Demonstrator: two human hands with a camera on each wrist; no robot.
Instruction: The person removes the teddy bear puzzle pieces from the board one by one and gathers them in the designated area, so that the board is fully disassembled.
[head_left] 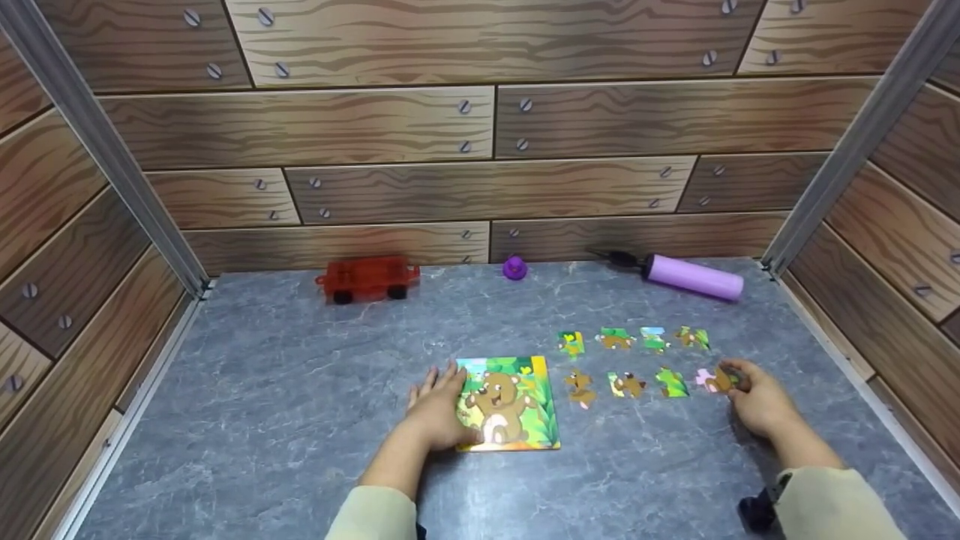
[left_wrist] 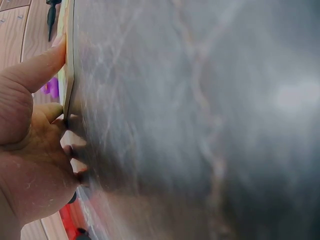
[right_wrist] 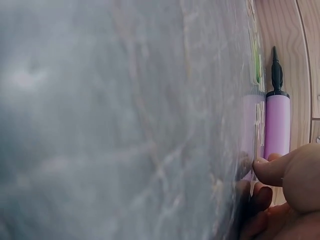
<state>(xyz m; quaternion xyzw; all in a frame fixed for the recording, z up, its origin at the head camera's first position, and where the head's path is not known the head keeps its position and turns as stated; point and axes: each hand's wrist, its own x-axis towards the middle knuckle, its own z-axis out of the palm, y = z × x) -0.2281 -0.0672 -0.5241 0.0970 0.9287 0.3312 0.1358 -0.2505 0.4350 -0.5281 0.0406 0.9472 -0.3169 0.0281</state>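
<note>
A square puzzle board (head_left: 517,409) with a brown bear picture lies flat on the grey marble table (head_left: 300,405). My left hand (head_left: 442,390) rests on its left edge, fingers straight and thumb on the board; in the left wrist view the thumb of that hand (left_wrist: 30,125) presses the board's edge (left_wrist: 69,75). Several loose puzzle pieces (head_left: 626,360) lie in two rows to the right of the board. My right hand (head_left: 739,382) pinches the last piece (head_left: 716,380) of the nearer row. The right wrist view shows that hand's fingers (right_wrist: 270,170) at the piece's thin edge (right_wrist: 259,130).
Along the back wall stand a red toy car (head_left: 367,279), a small purple object (head_left: 514,268) and a purple hand pump (head_left: 694,276), which is also in the right wrist view (right_wrist: 277,125). Wood-pattern walls close in the table on three sides.
</note>
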